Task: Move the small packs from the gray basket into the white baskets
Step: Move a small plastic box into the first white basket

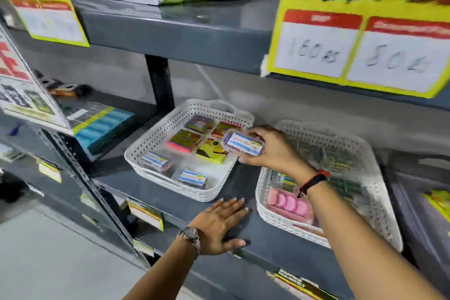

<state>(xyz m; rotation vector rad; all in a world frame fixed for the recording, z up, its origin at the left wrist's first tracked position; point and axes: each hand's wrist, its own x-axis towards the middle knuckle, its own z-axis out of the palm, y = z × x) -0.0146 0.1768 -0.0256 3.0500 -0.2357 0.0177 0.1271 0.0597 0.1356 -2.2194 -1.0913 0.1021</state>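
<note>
Small clear plastic pack with a white and blue label (pixel 244 144) is sitting in the right hand (pixel 270 151), the fingers (pixel 248 134) curling over its far edge and the thumb closing under its near side, so I am reading that as a firm grip. I am seeing the pack hovering over the right rim of the left white perforated plastic basket (pixel 155 140), above the gap between the two baskets. A red and black band (pixel 314 181) is circling that wrist.

Inside the left basket, two more labelled clear packs (pixel 155 162) are lying near the front, and four square colourful pads (pixel 198 137) (yellow, pink, orange, purple) are lying toward the back. The right white perforated basket (pixel 360 168) is holding pink rounded items (pixel 289 203) at its front and dark green stock behind, too blurred for me to name.

My left hand (pixel 218 223) is lying flat on the dark gray metal shelf (pixel 263 248) just in front of the left basket, fingers spread and holding nothing, a metal wristwatch (pixel 191 234) on the wrist.

Further right, the edge of a gray basket (pixel 414 214) is showing. Above, a yellow-bordered price sign (pixel 353 48) is hanging from the upper shelf.
</note>
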